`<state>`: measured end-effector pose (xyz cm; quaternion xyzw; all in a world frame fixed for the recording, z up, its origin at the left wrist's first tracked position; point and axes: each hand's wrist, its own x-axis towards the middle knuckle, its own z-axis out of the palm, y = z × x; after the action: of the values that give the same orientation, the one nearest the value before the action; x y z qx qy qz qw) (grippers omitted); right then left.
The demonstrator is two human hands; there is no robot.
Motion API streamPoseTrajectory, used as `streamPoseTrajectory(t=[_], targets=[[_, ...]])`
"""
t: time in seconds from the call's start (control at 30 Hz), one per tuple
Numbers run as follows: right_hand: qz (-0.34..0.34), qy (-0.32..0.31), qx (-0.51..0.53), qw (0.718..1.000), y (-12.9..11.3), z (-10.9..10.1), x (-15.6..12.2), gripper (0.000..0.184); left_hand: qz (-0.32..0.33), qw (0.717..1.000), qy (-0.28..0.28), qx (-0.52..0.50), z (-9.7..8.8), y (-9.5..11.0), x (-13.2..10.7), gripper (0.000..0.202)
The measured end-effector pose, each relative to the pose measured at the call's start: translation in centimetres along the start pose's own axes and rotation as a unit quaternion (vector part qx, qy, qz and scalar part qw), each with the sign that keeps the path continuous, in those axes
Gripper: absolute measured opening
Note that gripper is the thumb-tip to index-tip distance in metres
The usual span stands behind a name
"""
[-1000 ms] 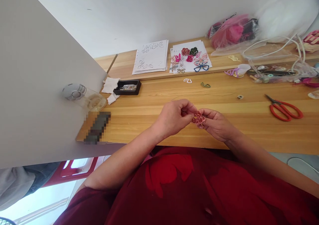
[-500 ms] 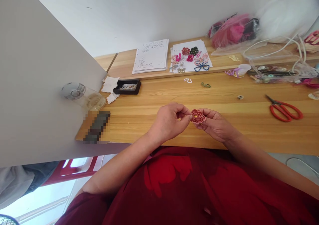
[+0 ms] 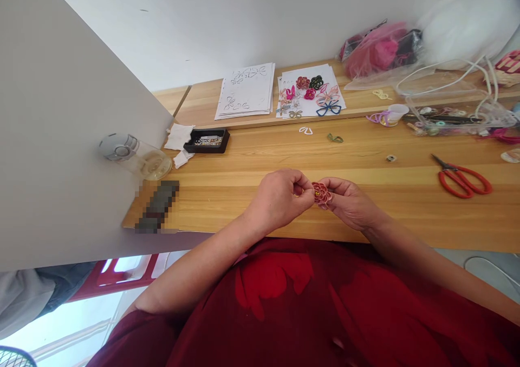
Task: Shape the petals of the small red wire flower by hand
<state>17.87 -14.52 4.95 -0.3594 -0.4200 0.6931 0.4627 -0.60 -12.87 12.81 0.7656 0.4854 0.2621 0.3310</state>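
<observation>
A small red flower ornament [image 3: 321, 193] with a yellow centre is held between both my hands, just above the near part of the wooden table [image 3: 284, 155]. My left hand [image 3: 280, 199] pinches its left edge with thumb and fingertips. My right hand [image 3: 351, 203] is curled round its right side and underside, fingers closed on it. Both forearms reach in from my red-clothed body at the bottom.
Red-handled scissors [image 3: 463, 180] lie at the right. Sheets [image 3: 247, 91] with cut-out shapes and a sheet with several finished flowers [image 3: 311, 90] sit on the raised back shelf. A black tray [image 3: 207, 141], a clear jar [image 3: 136, 158], plastic bags [image 3: 382, 50] and clear containers [image 3: 459, 115] are around.
The flower and both hands have shifted slightly; my left fingers have closed in on the flower's left edge again.
</observation>
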Motion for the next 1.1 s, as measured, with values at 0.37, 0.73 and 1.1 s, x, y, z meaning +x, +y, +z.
streamPoseTrajectory(t=[0.37,0.73,1.1], targets=[[-0.019,0.072,0.098,0.992,0.4,-0.1,0.3,0.032,0.034,0.998,0.036,-0.045,0.2,-1.1,-0.6,0.009],[-0.044,0.048,0.101,0.993,0.5,0.4,0.1,0.025,0.017,0.994,0.092,-0.049,1.3,-0.6,-0.9,0.014],[-0.035,0.036,0.093,0.994,0.8,0.2,0.0,0.025,0.041,0.994,0.104,-0.015,1.4,-0.4,-1.0,0.004]])
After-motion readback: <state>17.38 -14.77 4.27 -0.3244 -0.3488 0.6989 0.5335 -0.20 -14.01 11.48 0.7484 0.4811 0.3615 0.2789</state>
